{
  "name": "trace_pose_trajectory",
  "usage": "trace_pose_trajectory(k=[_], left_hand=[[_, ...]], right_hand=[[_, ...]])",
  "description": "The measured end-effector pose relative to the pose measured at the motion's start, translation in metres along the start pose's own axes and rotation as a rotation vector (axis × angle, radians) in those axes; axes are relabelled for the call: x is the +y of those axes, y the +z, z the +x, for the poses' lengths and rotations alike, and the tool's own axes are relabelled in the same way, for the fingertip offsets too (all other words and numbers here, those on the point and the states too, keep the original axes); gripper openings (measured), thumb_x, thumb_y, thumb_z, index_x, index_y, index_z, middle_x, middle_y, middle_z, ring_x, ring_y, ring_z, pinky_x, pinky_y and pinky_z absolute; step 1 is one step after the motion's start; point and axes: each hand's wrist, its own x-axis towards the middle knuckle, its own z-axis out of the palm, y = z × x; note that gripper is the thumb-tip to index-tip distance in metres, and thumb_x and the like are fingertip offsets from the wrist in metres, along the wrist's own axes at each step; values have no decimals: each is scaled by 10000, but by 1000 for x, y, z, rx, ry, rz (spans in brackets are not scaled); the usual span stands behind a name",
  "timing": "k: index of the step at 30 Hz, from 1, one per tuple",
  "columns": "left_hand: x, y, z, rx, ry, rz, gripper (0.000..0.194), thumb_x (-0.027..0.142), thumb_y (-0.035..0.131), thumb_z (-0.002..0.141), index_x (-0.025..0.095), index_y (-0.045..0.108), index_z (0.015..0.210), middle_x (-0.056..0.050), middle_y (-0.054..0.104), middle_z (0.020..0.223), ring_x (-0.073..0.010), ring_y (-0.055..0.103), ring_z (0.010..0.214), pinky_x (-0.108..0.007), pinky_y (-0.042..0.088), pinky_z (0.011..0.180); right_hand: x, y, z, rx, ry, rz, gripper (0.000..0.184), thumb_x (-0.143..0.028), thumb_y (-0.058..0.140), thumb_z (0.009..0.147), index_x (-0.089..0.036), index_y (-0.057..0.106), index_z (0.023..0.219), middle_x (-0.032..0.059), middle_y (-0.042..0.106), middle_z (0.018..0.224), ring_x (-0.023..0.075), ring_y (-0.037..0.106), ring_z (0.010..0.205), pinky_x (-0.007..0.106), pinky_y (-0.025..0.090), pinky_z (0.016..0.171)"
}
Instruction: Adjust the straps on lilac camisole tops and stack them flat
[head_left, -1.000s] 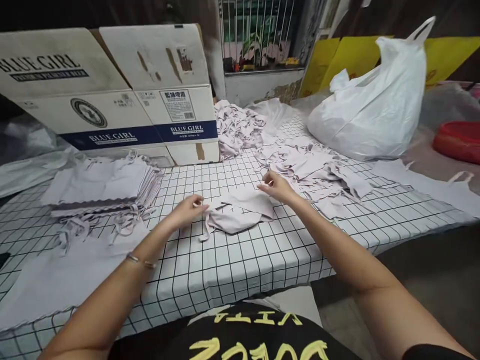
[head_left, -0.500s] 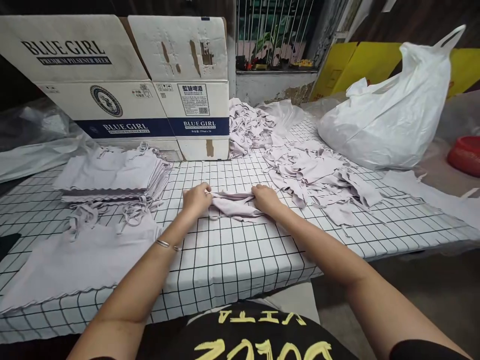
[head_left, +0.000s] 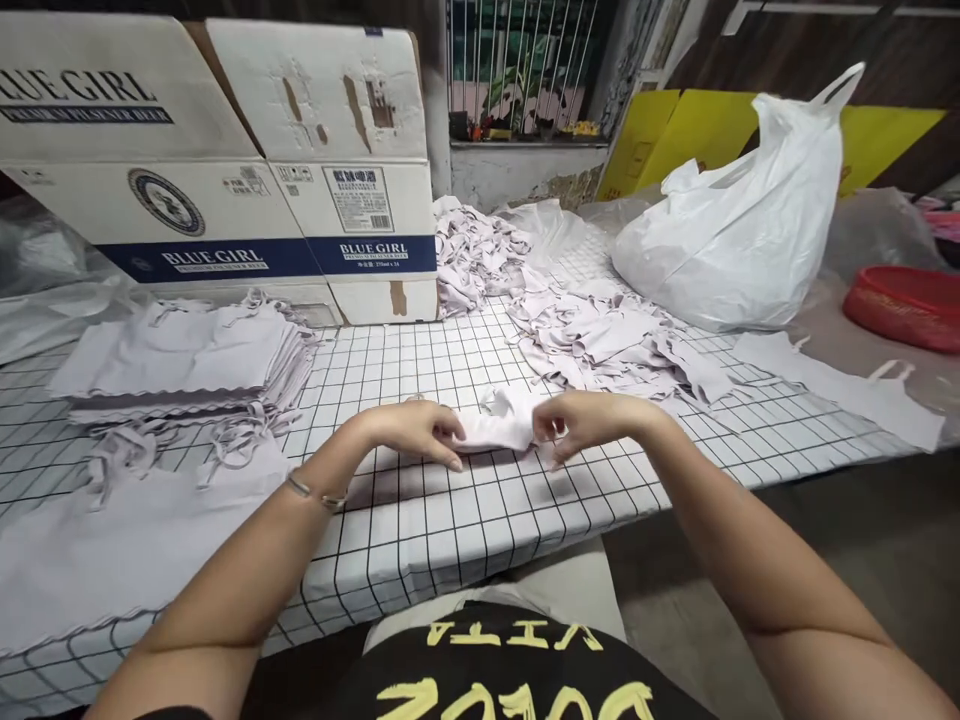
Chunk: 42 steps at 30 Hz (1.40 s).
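Observation:
A pale lilac cloth piece (head_left: 499,422) lies bunched on the checked tablecloth, between my two hands, blurred in part. My left hand (head_left: 420,430) is at its left end, thumb and fingers apart, fingertips by the fabric edge. At the other end, my right hand (head_left: 581,418) has bent fingers with a gap to the thumb, the tips touching or almost touching the cloth. Left of my hands sits a neat stack of lilac strappy tops (head_left: 172,350). Another such top (head_left: 142,540) is spread flat in front of that stack.
A tall beer carton (head_left: 360,210) stands behind the stack. Loose lilac pieces (head_left: 607,335) are heaped beyond my right hand, with a further pile (head_left: 476,250) behind. A white plastic bag (head_left: 735,240), a red basin (head_left: 911,305) and one flat top (head_left: 847,385) are to the right.
Both hands gripped the cloth piece by its ends before; now their fingers have loosened and spread. The cloth has changed shape, with its middle bunched up. The view has shifted slightly right.

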Motion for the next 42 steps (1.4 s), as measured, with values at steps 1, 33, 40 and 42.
trace_pose_trajectory(k=[1, 33, 40, 42], left_hand=[[0, 0, -6, -27, 18, -25, 354, 477, 740, 645, 252, 739, 918, -38, 708, 932, -243, 622, 870, -308, 449, 773], [5, -19, 39, 66, 389, -703, 251, 302, 700, 792, 140, 682, 983, -83, 664, 957, -180, 611, 872, -333, 491, 809], [41, -48, 27, 69, 438, -667, 305, 435, 694, 817, 131, 710, 829, -56, 645, 750, -145, 582, 710, -289, 465, 685], [41, -55, 24, 169, 427, -640, 301, 431, 682, 824, 133, 713, 796, -38, 630, 706, -126, 556, 666, -272, 442, 646]], right_hand=[[6, 1, -10, -77, 31, 54, 243, -402, 721, 750, -200, 605, 682, 7, 594, 691, 184, 545, 639, 258, 378, 558], [-33, -66, 55, -73, -338, 781, 249, -284, 794, 780, -142, 593, 816, 14, 609, 803, 143, 584, 752, 251, 479, 704], [-87, -165, 43, -56, -433, 660, 265, -223, 815, 804, -127, 568, 821, -6, 574, 749, 111, 564, 687, 188, 488, 605], [-94, -184, 33, -46, -410, 648, 285, -243, 824, 802, -125, 566, 835, -3, 583, 762, 115, 578, 691, 190, 497, 606]])
